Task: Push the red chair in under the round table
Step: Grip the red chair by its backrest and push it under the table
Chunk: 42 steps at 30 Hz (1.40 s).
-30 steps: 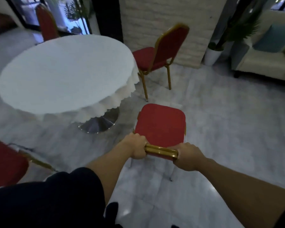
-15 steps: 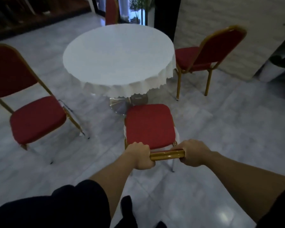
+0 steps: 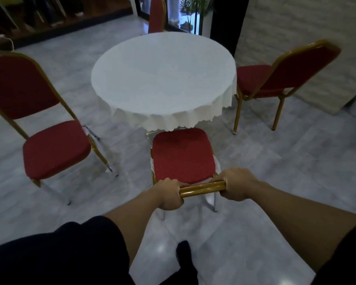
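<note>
Gripping the gold top rail [image 3: 201, 188] of the red chair [image 3: 182, 155], the left hand [image 3: 170, 195] and right hand [image 3: 237, 187] are each wrapped tight around one end of it. Seen from the head camera, the chair's seat faces the round table [image 3: 162, 79], its front edge just at the hanging fringe of the white tablecloth [image 3: 173, 120], most of the seat not yet underneath. Three other red chairs stand around the table on the grey marble floor [image 3: 275, 182].

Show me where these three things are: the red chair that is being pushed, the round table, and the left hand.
red chair [image 3: 182, 155], head view, middle of the seat cushion
round table [image 3: 162, 73], head view, bare white tabletop
left hand [image 3: 169, 194], head view, back of the hand
</note>
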Each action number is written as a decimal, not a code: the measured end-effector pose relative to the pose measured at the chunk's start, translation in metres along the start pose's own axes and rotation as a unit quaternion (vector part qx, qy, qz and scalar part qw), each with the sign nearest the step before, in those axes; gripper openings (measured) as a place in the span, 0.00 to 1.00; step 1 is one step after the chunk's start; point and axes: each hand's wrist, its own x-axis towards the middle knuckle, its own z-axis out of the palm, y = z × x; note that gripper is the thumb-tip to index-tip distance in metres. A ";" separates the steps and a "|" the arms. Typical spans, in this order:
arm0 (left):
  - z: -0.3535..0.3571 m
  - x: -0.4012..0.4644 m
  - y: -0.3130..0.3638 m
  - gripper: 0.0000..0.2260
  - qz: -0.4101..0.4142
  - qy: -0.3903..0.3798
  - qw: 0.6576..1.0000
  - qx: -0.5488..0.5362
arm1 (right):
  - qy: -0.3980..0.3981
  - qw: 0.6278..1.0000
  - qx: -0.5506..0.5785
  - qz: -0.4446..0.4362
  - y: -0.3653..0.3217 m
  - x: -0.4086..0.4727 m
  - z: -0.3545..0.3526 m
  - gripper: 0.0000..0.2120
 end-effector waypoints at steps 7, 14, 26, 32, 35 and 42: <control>-0.071 0.057 -0.020 0.32 -0.007 0.007 1.000 0.007 | 0.001 1.000 0.012 -0.002 0.022 0.082 -0.048 0.20; -0.117 0.103 -0.037 0.34 -0.006 0.002 1.000 -0.008 | 0.009 1.000 -0.002 -0.012 0.041 0.138 -0.081 0.21; -0.127 0.114 -0.046 0.25 -0.020 -0.010 1.000 -0.010 | -0.017 0.998 0.034 -0.042 0.053 0.158 -0.090 0.13; -0.167 0.108 0.017 0.53 -0.050 -0.012 0.996 0.074 | -0.034 0.989 0.137 -0.051 0.073 0.137 -0.116 0.43; -0.197 0.132 0.065 0.42 -0.021 0.048 0.994 0.093 | 0.007 0.990 0.141 -0.013 0.112 0.127 -0.147 0.48; -0.268 0.217 0.188 0.34 -0.019 0.135 0.983 0.119 | 0.093 0.979 0.136 0.122 0.239 0.113 -0.231 0.45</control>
